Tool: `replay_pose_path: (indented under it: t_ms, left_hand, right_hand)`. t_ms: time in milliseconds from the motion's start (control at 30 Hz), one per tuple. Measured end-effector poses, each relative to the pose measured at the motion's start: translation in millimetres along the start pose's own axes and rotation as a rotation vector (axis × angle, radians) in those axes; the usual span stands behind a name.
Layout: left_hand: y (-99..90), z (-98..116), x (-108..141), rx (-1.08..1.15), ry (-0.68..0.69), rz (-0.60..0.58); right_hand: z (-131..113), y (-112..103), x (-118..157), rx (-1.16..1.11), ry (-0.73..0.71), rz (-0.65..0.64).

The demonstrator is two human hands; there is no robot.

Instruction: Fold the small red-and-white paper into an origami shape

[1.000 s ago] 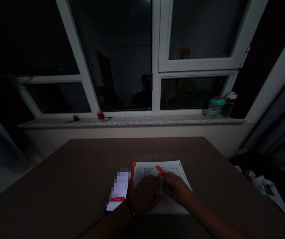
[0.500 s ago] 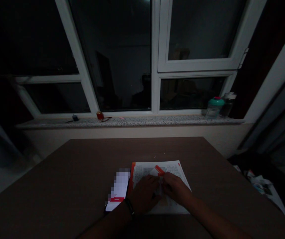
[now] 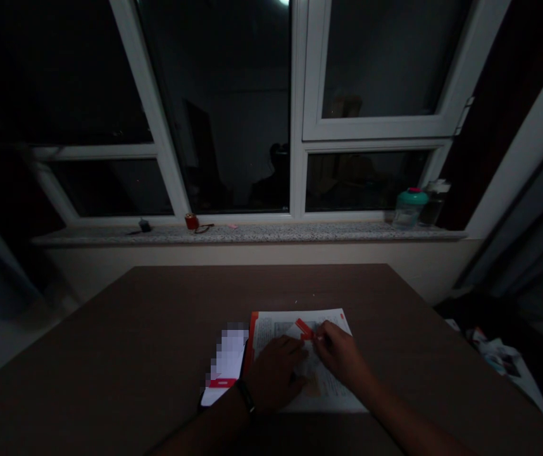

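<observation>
An open-looking printed book or booklet [image 3: 335,396] with an orange left edge lies on the table. On top of it is a small red-and-white piece [image 3: 304,327] that looks like folded paper; its exact shape is too dim to tell. My left hand [image 3: 276,370], with a dark band at the wrist, rests palm down across the page, fingers stretched to the piece's lower edge and thumb apart. Pinched together, the fingers of my right hand [image 3: 335,348] meet the right end of the red-and-white piece; the fingertips partly hide it.
A lit phone [image 3: 226,361] lies left of the book on the brown table [image 3: 157,329]. Beyond, the stone windowsill [image 3: 262,233] bears a small red jar [image 3: 191,221], a dark little bottle [image 3: 144,225] and a green-lidded bottle [image 3: 410,208]. Papers [image 3: 504,364] are at the right.
My right hand has shifted slightly right and up, away from my left hand, and more of the red part shows. My left hand stays nearly in place.
</observation>
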State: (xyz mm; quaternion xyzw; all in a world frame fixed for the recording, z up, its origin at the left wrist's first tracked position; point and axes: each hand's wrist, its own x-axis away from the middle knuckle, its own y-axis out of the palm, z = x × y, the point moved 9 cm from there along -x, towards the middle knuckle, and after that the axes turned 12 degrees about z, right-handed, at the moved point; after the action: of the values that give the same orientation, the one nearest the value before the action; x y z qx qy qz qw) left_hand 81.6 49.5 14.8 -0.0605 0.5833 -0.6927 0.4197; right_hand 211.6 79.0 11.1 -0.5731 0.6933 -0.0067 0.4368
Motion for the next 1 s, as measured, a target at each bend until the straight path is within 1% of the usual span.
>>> replay_pose_path:
  t_ms: [133,233,367,433,500,667,833,1000]
  left_hand:
    - [-3.0,2,0,-0.011,0.012,-0.018]
    - [-2.0,1,1,-0.023,0.009,-0.025]
    - [1.2,-1,1,-0.017,0.016,-0.044]
    - [1.4,-1,1,-0.015,0.010,-0.055]
    - [1.0,-1,0,-0.021,0.005,-0.065]
    - [0.0,-1,1,-0.017,0.011,-0.058]
    - [2.6,-6,2,-0.015,-0.009,-0.037]
    - [6.6,-12,4,-0.015,-0.032,-0.053]
  right_hand:
    - [6,3,2,-0.031,0.021,-0.003]
    - [4,7,5,-0.042,0.004,-0.049]
    - [-6,14,11,-0.043,-0.080,-0.150]
    - [-9,18,13,-0.038,-0.141,-0.174]
    - [-9,19,11,-0.015,-0.181,-0.148]
    - [-4,14,2,0.072,-0.176,-0.045]
    - [2,8,-3,0.166,-0.126,0.005]
    - [13,4,-3,0.190,-0.047,0.059]
